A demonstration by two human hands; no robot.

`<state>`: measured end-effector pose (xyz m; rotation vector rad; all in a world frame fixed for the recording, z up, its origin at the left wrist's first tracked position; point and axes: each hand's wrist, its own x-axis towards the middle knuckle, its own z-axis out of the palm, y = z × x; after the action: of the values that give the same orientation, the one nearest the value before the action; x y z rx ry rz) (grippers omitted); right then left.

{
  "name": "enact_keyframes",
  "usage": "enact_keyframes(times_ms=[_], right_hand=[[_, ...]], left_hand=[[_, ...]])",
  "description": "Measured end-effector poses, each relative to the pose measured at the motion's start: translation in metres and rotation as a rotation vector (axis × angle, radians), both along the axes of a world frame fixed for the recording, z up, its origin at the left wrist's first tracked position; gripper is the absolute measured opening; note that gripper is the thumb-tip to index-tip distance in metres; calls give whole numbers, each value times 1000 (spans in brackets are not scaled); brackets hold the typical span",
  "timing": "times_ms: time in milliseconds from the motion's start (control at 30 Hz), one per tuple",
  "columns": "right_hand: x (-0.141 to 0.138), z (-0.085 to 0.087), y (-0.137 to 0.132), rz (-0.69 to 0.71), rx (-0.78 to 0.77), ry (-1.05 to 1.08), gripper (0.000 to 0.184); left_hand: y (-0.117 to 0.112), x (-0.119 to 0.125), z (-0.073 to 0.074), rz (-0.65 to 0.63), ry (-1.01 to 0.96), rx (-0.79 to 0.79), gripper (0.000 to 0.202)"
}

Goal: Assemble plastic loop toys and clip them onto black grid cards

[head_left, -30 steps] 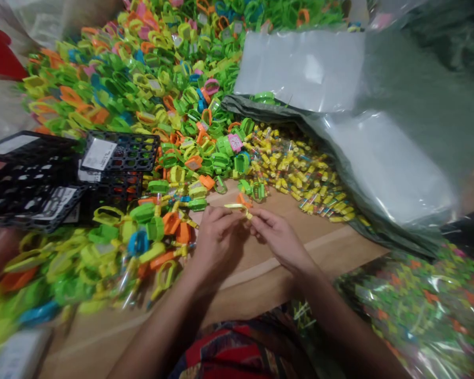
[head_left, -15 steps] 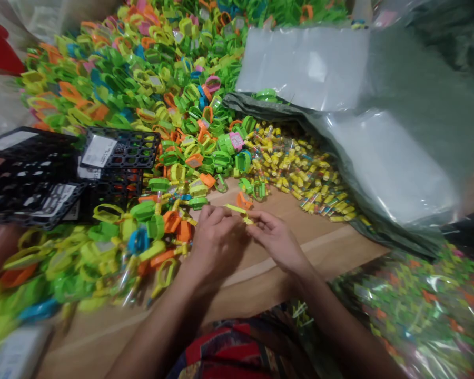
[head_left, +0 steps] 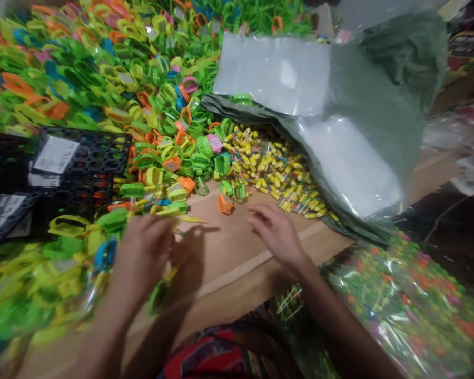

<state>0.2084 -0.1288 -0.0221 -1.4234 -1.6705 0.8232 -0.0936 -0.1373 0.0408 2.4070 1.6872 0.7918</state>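
My left hand [head_left: 144, 250] is blurred by motion over the wooden table [head_left: 237, 252], at the edge of a heap of green, yellow and orange plastic toy rings [head_left: 150, 131]. A thin yellow piece [head_left: 187, 217] sticks out just beyond its fingers; whether the hand grips it is unclear. My right hand [head_left: 274, 231] hovers palm down over bare wood, fingers loosely spread and nothing in it. An orange ring [head_left: 224, 204] lies just ahead, between the hands. A pile of small yellow wrapped tubes [head_left: 280, 168] lies beyond my right hand.
Black plastic grid trays [head_left: 63, 168] with white labels stand at the left. A large grey-green plastic bag [head_left: 339, 131] lies at the right behind the yellow tubes. A clear bag of coloured pieces [head_left: 398, 300] sits at the lower right. Red patterned cloth [head_left: 217, 352] covers my lap.
The hands were together on a yellow piece; they have come apart. My left hand swept left towards the ring heap, and my right hand stayed and opened. The camera shifted.
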Motion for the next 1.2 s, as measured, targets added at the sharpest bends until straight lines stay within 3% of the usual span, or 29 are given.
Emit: enact_keyframes(times_ms=[100,167,233,367,500,567,700,833,967,1067,1200], right_hand=[[52,-5,13,-167,161,-369,26],[73,-16,23,-180,189,-542,32],[78,-26,30,-145,194,-622,33],[55,-33,32,-34,171,-615,26],[41,-30,27,8,170,-469,25],[41,-30,27,-36,192,-412,23],[36,-30,34,-97,271,-370,22],[32,-25,44,-91,288,-394,34],[44,-21,51,-154,245,-474,31],[48,-23,55,-39,224,-551,33],[40,-26,62,71,172,-690,49]], left_hand=[[3,-28,17,286,14,-28,24],[7,-22,18,293,-53,-15,24],[12,2,7,155,-141,-54,20],[23,65,-32,-136,-264,-272,20],[36,102,-59,-24,-249,-287,18],[44,108,-69,17,-214,-269,19],[56,108,-79,-22,-182,-263,17],[50,100,-73,3,-293,-253,13],[36,87,-53,156,-491,-360,9],[29,85,-43,258,-686,-488,11],[25,91,-45,248,-865,-561,13]])
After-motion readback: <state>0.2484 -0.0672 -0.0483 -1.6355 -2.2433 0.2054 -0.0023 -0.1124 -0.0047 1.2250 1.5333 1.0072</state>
